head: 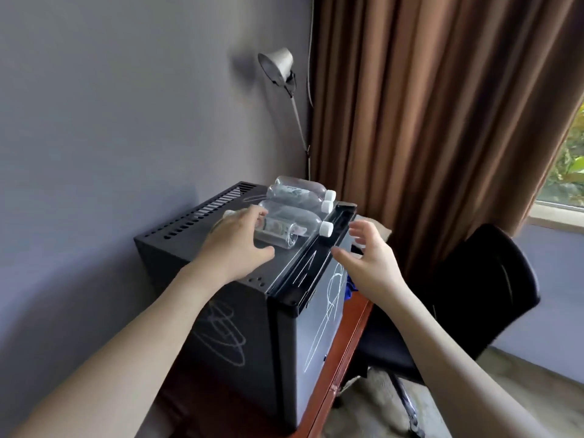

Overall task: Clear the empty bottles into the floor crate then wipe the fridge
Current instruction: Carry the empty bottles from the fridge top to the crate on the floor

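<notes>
A small black fridge (240, 314) with white scribbles on its side and door stands on a reddish-brown desk. Several clear empty bottles with white caps lie on its top, caps pointing right; the nearest bottle (294, 227) lies closest to me, two more bottles (297, 192) behind it. My left hand (235, 245) rests on the fridge top with its fingers against the base end of the nearest bottle. My right hand (368, 251) hovers open beside the fridge's front edge, just right of the bottle caps, holding nothing. No crate is in view.
The desk (344, 339) edge runs under the fridge door. A black office chair (474, 292) stands right of the desk. A blue cloth (350, 284) peeks out behind the fridge door. A floor lamp (279, 71) and brown curtain (442, 105) stand behind.
</notes>
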{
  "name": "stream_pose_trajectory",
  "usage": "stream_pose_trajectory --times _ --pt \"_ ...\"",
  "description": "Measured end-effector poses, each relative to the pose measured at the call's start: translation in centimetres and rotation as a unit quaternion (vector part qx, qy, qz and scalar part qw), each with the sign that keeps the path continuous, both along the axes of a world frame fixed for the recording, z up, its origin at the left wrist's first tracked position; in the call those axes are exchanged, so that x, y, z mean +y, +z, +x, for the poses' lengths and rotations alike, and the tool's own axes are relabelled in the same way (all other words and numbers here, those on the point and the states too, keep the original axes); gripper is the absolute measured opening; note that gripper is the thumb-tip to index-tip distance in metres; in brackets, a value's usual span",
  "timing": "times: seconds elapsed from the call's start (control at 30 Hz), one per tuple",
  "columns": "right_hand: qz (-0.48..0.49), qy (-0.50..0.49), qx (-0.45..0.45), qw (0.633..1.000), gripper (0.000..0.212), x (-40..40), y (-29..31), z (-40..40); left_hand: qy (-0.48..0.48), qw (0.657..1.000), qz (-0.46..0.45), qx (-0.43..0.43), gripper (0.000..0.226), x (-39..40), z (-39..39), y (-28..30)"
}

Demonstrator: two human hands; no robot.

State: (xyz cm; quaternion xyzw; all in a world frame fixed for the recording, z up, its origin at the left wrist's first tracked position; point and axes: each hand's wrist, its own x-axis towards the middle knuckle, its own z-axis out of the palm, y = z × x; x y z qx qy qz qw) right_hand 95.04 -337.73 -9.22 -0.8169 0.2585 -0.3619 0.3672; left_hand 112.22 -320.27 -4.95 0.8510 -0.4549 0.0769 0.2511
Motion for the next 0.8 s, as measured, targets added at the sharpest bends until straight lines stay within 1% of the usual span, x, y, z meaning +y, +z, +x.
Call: stream_pose_trajectory --times 0.13,0.23,0.3,0.4,0.53,0.63,0.73,0.8 --pt "-0.03 0.03 0.024 0.999 0.061 -3.8 -1.3 3.7 0.03 0.99 0.12 -0.071 0.074 -3.6 2.7 -1.0" --pt "-0.038 0.059 0.031 0.997 0.062 -6.2 -1.8 5.9 0.053 0.983 0.154 -0.085 0.071 -4.9 3.7 -1.6" --pt "-0.036 0.083 0.033 0.995 0.058 -7.4 -2.2 6.9 0.066 0.979 0.169 -0.096 0.069 -5.4 4.2 -2.0" --pt "-0.044 0.115 0.031 0.992 0.054 -8.9 -2.5 7.9 0.083 0.973 0.177 -0.12 0.071 -6.3 4.7 -2.2" --pt "-0.07 0.13 0.05 0.988 0.057 -9.9 -2.9 9.1 0.087 0.965 0.192 -0.155 0.068 -7.2 4.9 -2.6" --pt "-0.091 0.15 0.064 0.982 0.058 -10.0 -3.2 10.0 0.085 0.965 0.189 -0.164 0.066 -7.5 5.3 -3.0" --pt "-0.119 0.157 0.059 0.979 0.044 -9.9 -3.6 11.0 0.086 0.962 0.18 -0.188 0.067 -7.4 5.5 -3.2" --pt "-0.11 0.157 0.032 0.981 0.035 -9.8 -3.5 11.5 0.087 0.959 0.173 -0.207 0.066 -7.0 5.6 -3.3"
